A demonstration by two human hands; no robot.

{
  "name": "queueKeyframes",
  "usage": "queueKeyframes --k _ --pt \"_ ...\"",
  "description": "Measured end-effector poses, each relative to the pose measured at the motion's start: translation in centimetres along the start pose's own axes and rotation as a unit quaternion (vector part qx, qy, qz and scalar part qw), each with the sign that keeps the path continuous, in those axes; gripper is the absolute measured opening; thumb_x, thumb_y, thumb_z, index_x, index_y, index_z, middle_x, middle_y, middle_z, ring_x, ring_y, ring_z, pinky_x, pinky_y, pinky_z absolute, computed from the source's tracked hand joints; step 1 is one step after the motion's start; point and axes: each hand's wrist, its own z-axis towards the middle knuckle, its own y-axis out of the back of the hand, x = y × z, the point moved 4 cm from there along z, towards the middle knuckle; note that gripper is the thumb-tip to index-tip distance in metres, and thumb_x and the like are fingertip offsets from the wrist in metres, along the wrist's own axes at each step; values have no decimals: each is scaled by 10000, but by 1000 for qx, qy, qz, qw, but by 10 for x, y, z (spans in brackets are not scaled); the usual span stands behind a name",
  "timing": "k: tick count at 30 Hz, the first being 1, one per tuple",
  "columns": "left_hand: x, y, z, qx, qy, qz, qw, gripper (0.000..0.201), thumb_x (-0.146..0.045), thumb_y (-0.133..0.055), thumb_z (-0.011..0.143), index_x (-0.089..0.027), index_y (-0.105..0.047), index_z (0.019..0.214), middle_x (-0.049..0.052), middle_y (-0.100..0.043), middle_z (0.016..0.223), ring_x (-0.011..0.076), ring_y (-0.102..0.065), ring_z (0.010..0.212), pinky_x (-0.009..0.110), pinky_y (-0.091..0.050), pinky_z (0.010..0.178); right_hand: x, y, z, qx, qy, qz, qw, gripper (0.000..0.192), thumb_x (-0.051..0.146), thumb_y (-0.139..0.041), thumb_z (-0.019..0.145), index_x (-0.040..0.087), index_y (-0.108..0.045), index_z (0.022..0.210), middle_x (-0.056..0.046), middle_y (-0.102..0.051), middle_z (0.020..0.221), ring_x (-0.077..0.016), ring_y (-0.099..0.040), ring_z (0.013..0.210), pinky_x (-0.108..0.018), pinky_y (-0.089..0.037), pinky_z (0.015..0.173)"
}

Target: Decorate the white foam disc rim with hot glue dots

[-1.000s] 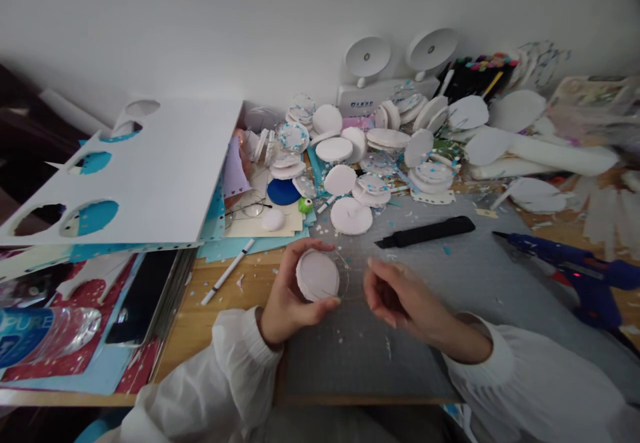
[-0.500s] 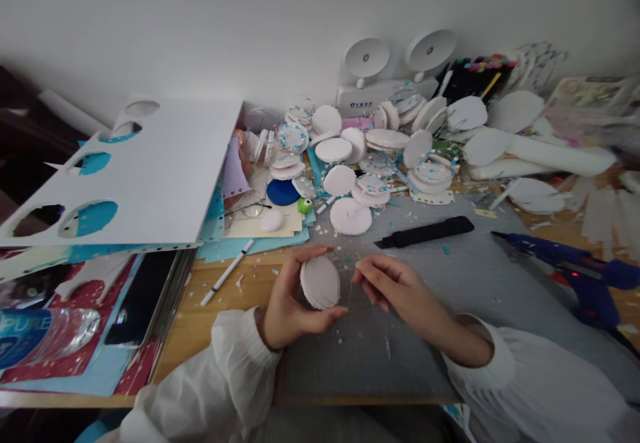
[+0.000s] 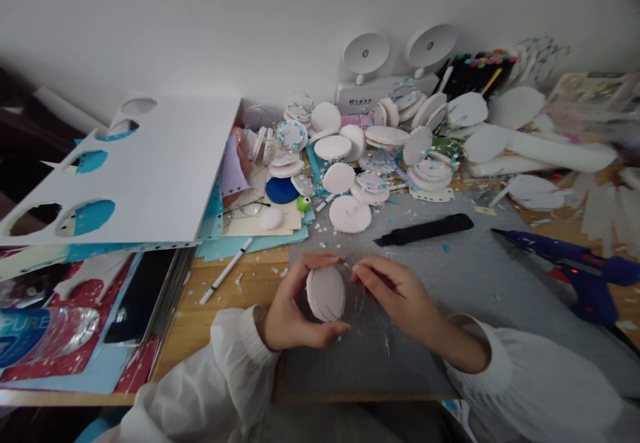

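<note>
My left hand (image 3: 293,309) grips a white round foam disc (image 3: 326,293) by its edge, thumb below and fingers on top, and holds it tilted just above the grey cutting mat (image 3: 450,283). My right hand (image 3: 395,289) is right beside the disc. Its fingertips pinch a thin clear plastic circle (image 3: 356,295) that sits against the disc's right side. Both wrists are in white sleeves.
A heap of white discs (image 3: 350,215) fills the back of the desk. A black knife (image 3: 425,229) lies on the mat, a blue glue gun (image 3: 575,259) at the right. A white board with round holes (image 3: 150,169), a pen (image 3: 227,269) and a phone (image 3: 143,296) lie left.
My right hand moved left until it reached the disc's right side. My left hand turned the disc more edge-on and shifted it slightly right and down.
</note>
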Motion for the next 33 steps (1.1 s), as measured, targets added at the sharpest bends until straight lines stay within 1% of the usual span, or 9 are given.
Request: queueKeyframes --k 7,12,17,19,20,23,25,29,33 --pt "2 -2 -1 35 31 -105 993 640 -323 -793 624 -225 -526 1198 103 -560 1170 278 -542 1073 397 -423 912 6 1 -4 2 98 -81 992 248 333 -444 941 203 -592 790 -21 -596 712 -142 -540 667 -264 -412 614" --pt "2 -3 -2 63 33 -75 995 647 -318 -792 611 -230 -541 1201 82 -554 1128 263 -534 1049 379 -410 922 4 -4 -9 36 177 -134 974 163 254 -458 939 210 -594 860 -28 -605 744 -140 -541 687 -268 -429 654" --pt "2 -3 -2 75 36 -62 995 675 -329 -799 599 -238 -526 1209 86 -545 1152 281 -529 1075 402 -408 941 9 -5 -12 46 218 -152 963 127 210 -470 927 210 -588 882 -37 -625 787 -143 -562 731 -269 -435 678" --pt "2 -3 -2 80 34 -54 995 711 -334 -807 589 -243 -509 1228 92 -540 1166 291 -526 1089 414 -404 952 11 -3 -11 35 198 -121 972 143 221 -460 930 205 -585 864 -37 -624 781 -140 -565 731 -264 -435 671" --pt "2 -3 -2 81 34 -48 995 733 -342 -811 585 -243 -501 1241 96 -537 1173 295 -523 1094 420 -401 956 11 -2 -10 26 170 -98 980 167 240 -447 937 203 -586 851 -31 -613 757 -136 -562 711 -260 -433 653" --pt "2 -1 -3 70 36 -37 996 767 -360 -812 585 -234 -486 1268 111 -526 1193 304 -511 1106 428 -388 967 6 0 -5 15 42 4 999 258 328 -402 958 196 -590 842 -3 -550 677 -106 -526 577 -233 -419 539" --pt "2 0 -3 58 37 -39 997 737 -346 -794 608 -227 -488 1267 110 -525 1190 298 -510 1099 416 -392 956 3 -1 -3 23 -21 79 996 281 377 -403 953 188 -591 865 10 -532 671 -84 -504 508 -215 -405 475" --pt "1 2 -1 45 32 -32 998 662 -287 -759 630 -228 -504 1237 96 -527 1181 295 -501 1105 413 -385 952 3 -4 -1 29 -52 134 989 241 386 -450 930 179 -573 926 28 -519 661 -59 -476 456 -190 -382 428" --pt "2 0 -2 73 39 -30 996 701 -202 -718 624 -221 -460 1276 102 -509 1225 308 -472 1154 435 -356 990 3 -4 -3 20 -65 143 987 243 388 -468 917 173 -573 962 40 -505 619 -52 -436 423 -183 -354 397"
